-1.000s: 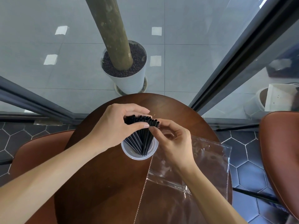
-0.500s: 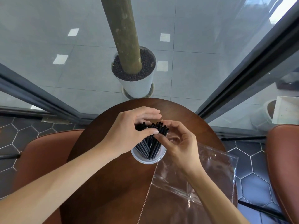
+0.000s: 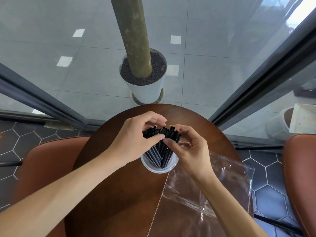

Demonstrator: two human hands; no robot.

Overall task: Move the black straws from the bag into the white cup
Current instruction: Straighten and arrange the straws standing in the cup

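Together, left hand and right hand grip the black straws standing in the white cup.

Left hand and right hand both bare. Forearms bare too, no sleeves in view. Short, unpainted nails.

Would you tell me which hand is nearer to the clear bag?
Right. The right hand hovers at the clear bag's far edge; the left hand sits across the white cup, farther away.

Head camera looks steeply down, close over the round table.
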